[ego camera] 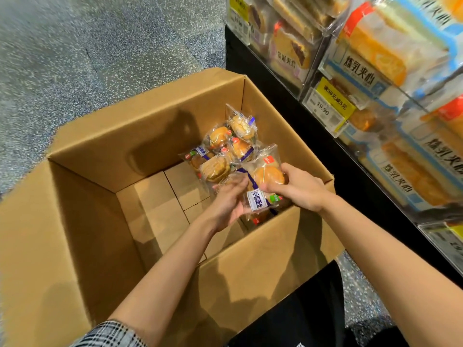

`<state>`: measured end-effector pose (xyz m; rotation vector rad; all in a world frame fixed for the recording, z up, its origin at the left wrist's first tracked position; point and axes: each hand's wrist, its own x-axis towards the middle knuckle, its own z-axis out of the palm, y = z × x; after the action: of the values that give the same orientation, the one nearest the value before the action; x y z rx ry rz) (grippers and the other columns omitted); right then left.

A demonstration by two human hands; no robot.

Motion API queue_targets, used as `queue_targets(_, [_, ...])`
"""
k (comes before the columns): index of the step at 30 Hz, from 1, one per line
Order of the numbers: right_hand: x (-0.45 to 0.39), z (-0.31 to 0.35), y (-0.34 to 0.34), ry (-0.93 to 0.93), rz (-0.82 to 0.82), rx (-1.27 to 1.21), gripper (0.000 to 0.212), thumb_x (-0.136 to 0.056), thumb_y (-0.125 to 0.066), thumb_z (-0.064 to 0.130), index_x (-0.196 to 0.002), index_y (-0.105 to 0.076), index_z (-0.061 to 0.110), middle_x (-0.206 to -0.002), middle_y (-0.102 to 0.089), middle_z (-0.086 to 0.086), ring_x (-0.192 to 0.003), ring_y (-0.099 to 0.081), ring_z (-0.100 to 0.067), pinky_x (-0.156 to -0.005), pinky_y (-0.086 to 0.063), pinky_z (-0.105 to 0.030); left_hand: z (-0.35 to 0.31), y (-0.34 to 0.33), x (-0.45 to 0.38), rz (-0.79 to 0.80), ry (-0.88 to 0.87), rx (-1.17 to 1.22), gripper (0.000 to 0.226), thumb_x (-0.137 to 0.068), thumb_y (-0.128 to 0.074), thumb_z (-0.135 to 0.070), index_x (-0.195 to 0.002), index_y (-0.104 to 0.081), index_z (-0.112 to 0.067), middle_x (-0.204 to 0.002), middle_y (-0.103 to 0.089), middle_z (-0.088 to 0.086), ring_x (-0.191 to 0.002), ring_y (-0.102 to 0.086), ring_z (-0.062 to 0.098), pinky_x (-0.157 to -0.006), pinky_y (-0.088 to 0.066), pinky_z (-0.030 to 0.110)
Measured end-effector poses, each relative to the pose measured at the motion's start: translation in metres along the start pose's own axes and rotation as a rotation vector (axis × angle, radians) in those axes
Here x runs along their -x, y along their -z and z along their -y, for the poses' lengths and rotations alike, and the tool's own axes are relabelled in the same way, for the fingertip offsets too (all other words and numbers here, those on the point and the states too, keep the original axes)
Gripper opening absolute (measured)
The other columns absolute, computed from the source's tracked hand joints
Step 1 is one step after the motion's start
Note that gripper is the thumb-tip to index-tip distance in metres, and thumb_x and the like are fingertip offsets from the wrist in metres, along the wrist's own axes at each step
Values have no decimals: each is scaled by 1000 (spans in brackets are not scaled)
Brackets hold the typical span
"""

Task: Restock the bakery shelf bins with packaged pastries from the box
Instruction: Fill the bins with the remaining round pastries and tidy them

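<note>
Packaged pastry [265,182] held up inside box [155,126], near right corner, above heap of remaining packs [225,149]. Right hand [298,191] pinches pack by bun; left hand [229,204] curls under its lower edge. Step judged: pick-up, gathering stock. Next move calls for lift clear of box wall, swing right to shelf bins [375,58]; matching bin unclear. Box stands on speckled floor [87,46], beside black shelf base. Yellow price tags [330,101] on bin fronts.

box [112,136] brown | floor [75,46] speckled grey | sleeve [112,334] plaid | price tag [333,96] yellow
</note>
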<state>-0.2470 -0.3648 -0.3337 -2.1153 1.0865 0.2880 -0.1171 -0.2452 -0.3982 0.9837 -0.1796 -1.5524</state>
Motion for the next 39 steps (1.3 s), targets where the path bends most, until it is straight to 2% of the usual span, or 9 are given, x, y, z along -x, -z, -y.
queue_targets(3, [-5,-1,-1,-67,-50,-44,53,-72,-65,66,-106,-47,29,-98,-60,10,-93,-56,-15,-90,-42,-40,0,-4,-5,-73,-24,-157,24,-98,-43,-21,-117,-55,-14,-119,-63,11,-102,-64,20,-88,-54,40])
queue_targets(7, [-5,4,-20,-175,-337,216,50,-80,-63,59,-105,-41,22,-79,-54,9,-76,-55,-14,-69,-48,-31,-6,11,-11,-413,-191,-546,37,-96,-52,-15,-132,-47,-9,-111,-62,4,-103,-60,18,-86,-50,27])
queue_targets(10, [-7,5,-26,-237,-500,246,49,-83,-65,48,-109,-40,16,-82,-60,1,-77,-61,-21,-68,-51,-35,-15,33,-14,-676,-411,-993,36,-90,-59,-8,-125,-53,-12,-121,-55,1,-118,-49,18,-98,-37,25])
queue_targets(13, [-8,3,-26,-241,-531,251,48,-83,-66,46,-111,-40,16,-92,-63,-3,-86,-63,-25,-70,-47,-34,-22,57,-35,-667,-374,-1333,56,-85,-67,-14,-136,-46,-15,-141,-43,6,-133,-33,24,-111,-26,35])
queue_targets(17, [-9,2,-29,-235,-565,224,47,-83,-66,45,-111,-40,18,-96,-64,-3,-89,-63,-24,-77,-47,-36,-21,74,-74,-535,-134,-1476,81,-81,-73,-30,-148,-27,-26,-157,-22,4,-144,-16,28,-118,-15,47])
queue_targets(25, [-11,4,-25,-220,-536,244,54,-84,-66,43,-126,-42,19,-107,-64,-2,-101,-60,-23,-86,-46,-36,-9,86,-98,-684,-176,-1292,75,-79,-76,-26,-143,-37,-25,-140,-49,-1,-127,-47,22,-99,-44,37])
queue_targets(30, [-9,4,-26,-203,-581,195,52,-84,-66,43,-125,-44,20,-107,-63,0,-101,-60,-20,-87,-45,-35,-5,94,-75,-748,-178,-796,56,-78,-77,-19,-122,-43,-13,-130,-56,9,-107,-58,21,-81,-48,26])
queue_targets(35, [-10,4,-27,-219,-600,177,54,-83,-68,43,-126,-44,20,-108,-64,0,-102,-59,-20,-89,-45,-36,-18,107,-39,-668,-188,-478,48,-83,-71,-19,-125,-48,-11,-121,-59,5,-104,-61,17,-70,-53,22])
queue_targets(39, [-10,5,-27,-229,-599,177,52,-83,-67,43,-124,-45,20,-107,-64,-2,-102,-59,-22,-87,-45,-35,-30,104,-14,-594,-197,-412,33,-87,-66,-25,-116,-55,-15,-111,-63,5,-98,-63,17,-65,-56,22])
